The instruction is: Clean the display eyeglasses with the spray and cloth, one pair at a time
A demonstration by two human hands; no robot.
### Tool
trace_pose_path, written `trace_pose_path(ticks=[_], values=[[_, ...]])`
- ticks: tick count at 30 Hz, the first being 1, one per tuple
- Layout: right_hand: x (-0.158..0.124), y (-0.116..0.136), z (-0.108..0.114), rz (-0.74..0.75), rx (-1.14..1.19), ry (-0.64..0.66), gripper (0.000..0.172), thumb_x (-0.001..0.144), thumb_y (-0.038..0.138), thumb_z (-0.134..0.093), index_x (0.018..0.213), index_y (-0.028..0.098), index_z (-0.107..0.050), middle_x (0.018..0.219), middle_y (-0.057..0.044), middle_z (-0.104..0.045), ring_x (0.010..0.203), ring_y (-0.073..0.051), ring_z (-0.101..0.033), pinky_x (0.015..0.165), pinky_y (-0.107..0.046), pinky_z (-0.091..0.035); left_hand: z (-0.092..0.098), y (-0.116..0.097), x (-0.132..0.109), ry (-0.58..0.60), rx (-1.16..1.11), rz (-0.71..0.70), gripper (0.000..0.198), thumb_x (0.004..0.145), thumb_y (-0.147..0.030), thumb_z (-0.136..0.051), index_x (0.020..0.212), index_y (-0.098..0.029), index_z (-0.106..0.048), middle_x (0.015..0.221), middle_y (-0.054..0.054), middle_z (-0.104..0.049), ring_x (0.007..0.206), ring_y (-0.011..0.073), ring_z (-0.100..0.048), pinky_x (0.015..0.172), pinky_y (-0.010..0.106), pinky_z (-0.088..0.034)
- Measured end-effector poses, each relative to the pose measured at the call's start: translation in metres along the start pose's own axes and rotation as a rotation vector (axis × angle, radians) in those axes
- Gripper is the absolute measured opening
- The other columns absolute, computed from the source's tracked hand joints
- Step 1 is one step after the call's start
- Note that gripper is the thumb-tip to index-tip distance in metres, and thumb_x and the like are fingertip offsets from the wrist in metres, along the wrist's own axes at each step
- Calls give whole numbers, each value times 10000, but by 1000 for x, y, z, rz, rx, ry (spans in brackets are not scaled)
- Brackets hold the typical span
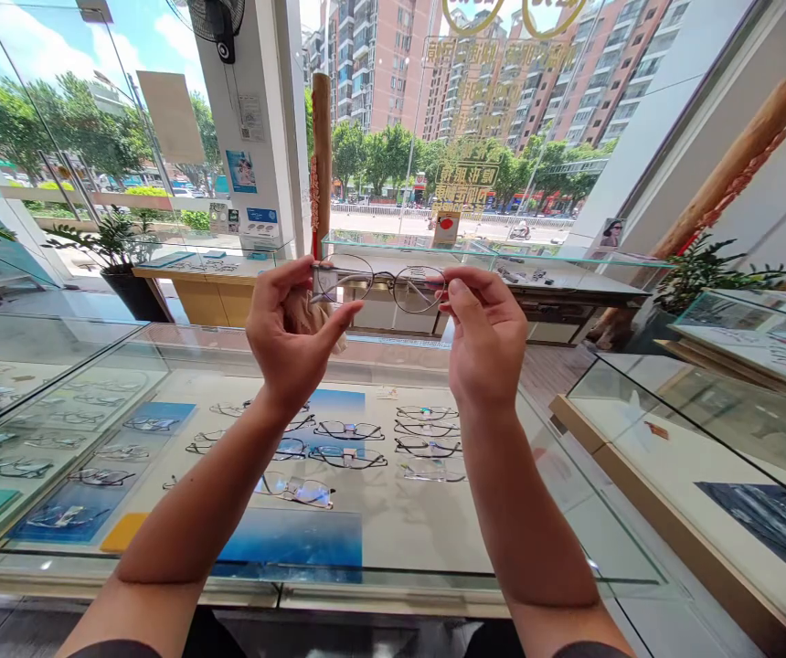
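A pair of thin metal round-rimmed eyeglasses (380,283) is held up in the air at eye level, its lenses facing me. My left hand (290,324) pinches the frame's left side through a beige cleaning cloth (314,320), which hangs below the fingers. My right hand (485,338) grips the right rim between thumb and fingers, with no cloth. The temple arms are mostly hidden behind the frame and fingers.
Below my forearms is a glass display case (228,571) with rows of eyeglasses on a pale board. More glass cases stand at both sides. Behind sit a wooden counter (207,297), potted plants and a large shop window.
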State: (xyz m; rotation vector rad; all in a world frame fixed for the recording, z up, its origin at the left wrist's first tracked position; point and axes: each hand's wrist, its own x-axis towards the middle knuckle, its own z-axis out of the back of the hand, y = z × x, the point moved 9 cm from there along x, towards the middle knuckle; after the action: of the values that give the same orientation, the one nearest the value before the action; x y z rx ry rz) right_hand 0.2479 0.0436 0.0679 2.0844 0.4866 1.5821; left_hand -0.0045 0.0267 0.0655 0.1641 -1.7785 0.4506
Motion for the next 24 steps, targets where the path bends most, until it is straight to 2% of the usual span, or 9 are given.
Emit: trace_pose_path(ticks=[5, 10, 13, 18, 21, 24], values=[[1, -2, 1, -43, 61, -12, 100, 978, 336, -740, 1062, 294, -774, 1076, -19, -805, 1047, -201, -791, 989, -390, -637, -4, 1, 2, 53, -70, -19, 670, 859, -509, -966, 1397, -282, -640, 1254, 58, -734, 1141, 213, -774, 1033, 362, -672], [3, 5, 2, -16, -72, 28, 123, 979, 329, -693, 1073, 291, -762, 1108, -30, -809, 1119, -219, -772, 1039, -418, -613, -3, 5, 9, 143, -16, -6, 698, 839, -507, -981, 1411, -280, -651, 1230, 56, -737, 1125, 215, -774, 1014, 353, -677], [4, 8, -4, -19, -141, 131, 121, 955, 339, -730, 1045, 289, -794, 1125, -22, -825, 1117, -218, -759, 1046, -425, -595, -8, 5, 12, 247, -12, 26, 668, 836, -507, -979, 1383, -272, -676, 1205, 61, -760, 1100, 217, -776, 996, 356, -685], [-1, -3, -22, -141, -117, 355, 104, 936, 366, -774, 927, 268, -807, 1034, -18, -842, 1014, -210, -762, 989, -420, -602, -16, 1, 13, 373, -43, 88, 623, 829, -469, -985, 1344, -252, -711, 1222, 86, -786, 1069, 214, -779, 971, 345, -681], [-3, -10, -25, -210, -90, 400, 129, 927, 388, -797, 899, 262, -805, 957, -16, -833, 935, -198, -751, 908, -396, -604, -17, 0, 13, 405, -38, 106, 615, 828, -473, -984, 1337, -245, -725, 1233, 95, -784, 1056, 210, -770, 965, 342, -677], [-5, -16, -28, -296, -22, 432, 131, 911, 390, -816, 900, 260, -811, 944, -19, -841, 939, -201, -769, 892, -390, -612, -18, 1, 13, 430, -32, 129, 636, 829, -485, -981, 1358, -246, -722, 1262, 100, -779, 1095, 224, -774, 997, 358, -672]])
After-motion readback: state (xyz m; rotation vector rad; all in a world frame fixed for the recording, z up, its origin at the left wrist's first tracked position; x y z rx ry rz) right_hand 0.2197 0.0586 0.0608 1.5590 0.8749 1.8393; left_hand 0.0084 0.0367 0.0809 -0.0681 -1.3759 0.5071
